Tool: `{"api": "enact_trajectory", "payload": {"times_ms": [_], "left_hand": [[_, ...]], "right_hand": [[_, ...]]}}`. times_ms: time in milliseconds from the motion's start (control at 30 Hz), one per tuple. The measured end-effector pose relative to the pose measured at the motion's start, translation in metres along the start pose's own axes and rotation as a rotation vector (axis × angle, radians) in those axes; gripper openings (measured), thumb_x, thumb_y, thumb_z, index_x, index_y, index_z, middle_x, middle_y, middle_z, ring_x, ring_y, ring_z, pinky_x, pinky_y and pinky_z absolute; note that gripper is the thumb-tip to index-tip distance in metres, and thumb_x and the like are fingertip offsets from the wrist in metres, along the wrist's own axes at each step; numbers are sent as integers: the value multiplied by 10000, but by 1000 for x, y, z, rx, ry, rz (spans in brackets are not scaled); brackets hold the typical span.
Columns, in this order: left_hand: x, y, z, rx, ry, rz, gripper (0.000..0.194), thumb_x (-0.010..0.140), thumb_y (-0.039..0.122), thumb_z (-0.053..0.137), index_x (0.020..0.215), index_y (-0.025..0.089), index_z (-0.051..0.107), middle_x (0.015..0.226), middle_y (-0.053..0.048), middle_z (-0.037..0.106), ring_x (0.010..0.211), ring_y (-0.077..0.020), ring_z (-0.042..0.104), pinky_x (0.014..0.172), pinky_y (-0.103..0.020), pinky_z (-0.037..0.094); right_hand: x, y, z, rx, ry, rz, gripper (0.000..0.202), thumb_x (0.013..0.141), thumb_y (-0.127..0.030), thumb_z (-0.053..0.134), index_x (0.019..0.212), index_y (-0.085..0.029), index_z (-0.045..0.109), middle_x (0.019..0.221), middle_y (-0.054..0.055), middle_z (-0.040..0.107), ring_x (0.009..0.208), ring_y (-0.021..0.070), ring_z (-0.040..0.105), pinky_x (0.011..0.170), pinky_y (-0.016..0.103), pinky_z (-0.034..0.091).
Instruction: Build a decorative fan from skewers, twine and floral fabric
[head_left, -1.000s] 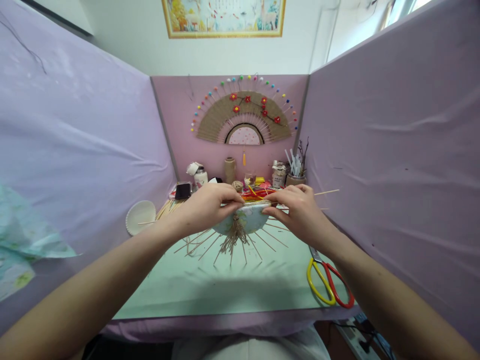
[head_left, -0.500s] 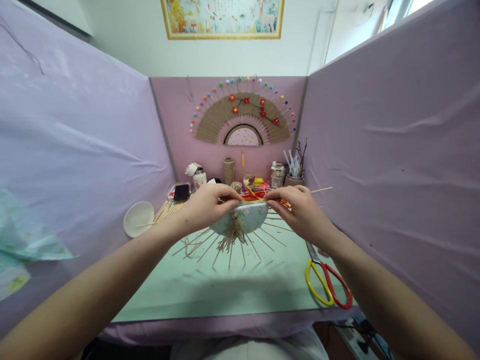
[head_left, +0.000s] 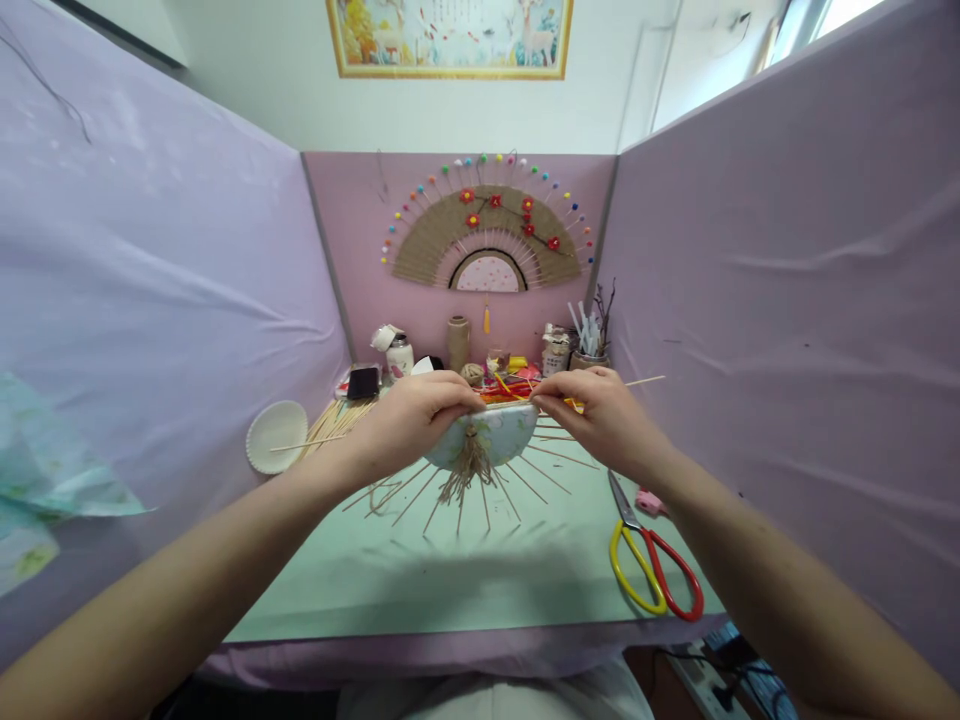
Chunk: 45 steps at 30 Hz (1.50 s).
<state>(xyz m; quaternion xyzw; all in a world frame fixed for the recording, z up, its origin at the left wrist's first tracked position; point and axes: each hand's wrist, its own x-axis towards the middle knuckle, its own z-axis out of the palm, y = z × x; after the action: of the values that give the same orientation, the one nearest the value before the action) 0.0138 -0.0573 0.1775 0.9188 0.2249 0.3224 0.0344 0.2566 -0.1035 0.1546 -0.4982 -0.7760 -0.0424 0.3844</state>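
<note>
A half-round fan [head_left: 506, 440] hangs between my hands above the table, its straight edge up. It is covered in pale floral cloth, and thin wooden sticks spread out from its curved side. A twine tassel [head_left: 470, 470] dangles over its front. My left hand [head_left: 427, 415] pinches the left end of the straight edge between thumb and fingers. At the right end, my right hand [head_left: 596, 405] is pinched closed on the same edge. A thin stick [head_left: 646, 380] pokes out beyond my right hand; its other end is hidden.
Yellow-and-red-handled scissors [head_left: 637, 570] lie at the right, beside a small pink object [head_left: 651, 502]. A white dish [head_left: 276, 425] and loose sticks [head_left: 330, 425] are at the left. Twine [head_left: 458, 345], jars [head_left: 555, 350] and red-yellow strips line the back. A finished fan [head_left: 427, 245] hangs behind.
Both hands keep their hold on the fan with only slight shifts. The small pink object by the scissors shows more clearly now, beside my right forearm.
</note>
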Motion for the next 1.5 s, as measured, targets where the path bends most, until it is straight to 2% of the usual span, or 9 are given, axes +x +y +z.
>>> {"api": "enact_trajectory", "payload": {"times_ms": [200,400,500,567,800,1000,1100,1300,1500], "left_hand": [[-5,-8,1,93,18,86,261,890,90,487,905,186,729,946,-32,739,852,-141,679,778,-265,534],[-9,-8,1,130,42,70,247,915,112,472,917,179,710,943,-35,723,862,-137,668,778,-265,535],[-10,-10,3,116,55,85,238,916,107,474,930,172,702,949,-42,717,873,-134,660,791,-267,535],[-11,-11,4,106,61,92,238,918,104,470,930,168,699,948,-45,714,874,-133,657,793,-269,536],[-10,-11,4,112,65,90,246,917,105,460,924,176,696,944,-41,712,873,-137,655,788,-276,538],[-10,-12,6,107,62,96,247,904,84,459,936,166,689,956,-48,708,883,-142,650,797,-276,533],[-11,-12,6,103,70,94,251,897,80,456,948,171,684,960,-49,706,885,-143,649,796,-275,531],[-13,-12,5,113,71,91,262,904,91,431,954,168,676,957,-60,697,882,-153,645,777,-284,526],[-15,-13,6,98,83,127,241,899,84,437,929,155,665,944,-67,690,867,-151,637,772,-283,522]], "right_hand": [[1,0,0,0,3,-20,161,909,-273,590,788,-211,676,846,4,749,771,164,639,874,357,318],[-1,-1,1,31,9,-36,231,958,-274,489,843,-218,682,868,28,752,770,180,623,860,370,356],[-3,-1,2,31,55,-13,172,952,-266,500,933,-221,665,864,25,742,794,187,613,863,371,378],[-3,-1,1,16,70,-7,123,937,-265,535,918,-213,644,834,18,727,781,183,607,864,371,388],[3,-4,-9,80,3,-34,116,907,-261,561,850,-202,644,853,26,709,768,165,630,700,287,445],[17,-6,-13,252,-75,25,50,831,-252,614,840,-207,634,822,12,716,730,154,654,694,287,509],[21,-7,-14,322,-117,67,85,803,-258,632,870,-207,622,828,19,722,739,161,672,687,295,537],[20,-6,-13,326,-125,66,103,804,-267,626,888,-207,618,825,27,725,748,164,677,694,311,556],[17,-4,-10,274,-106,15,183,824,-265,618,997,-209,601,862,28,724,771,164,676,754,328,559]]}}
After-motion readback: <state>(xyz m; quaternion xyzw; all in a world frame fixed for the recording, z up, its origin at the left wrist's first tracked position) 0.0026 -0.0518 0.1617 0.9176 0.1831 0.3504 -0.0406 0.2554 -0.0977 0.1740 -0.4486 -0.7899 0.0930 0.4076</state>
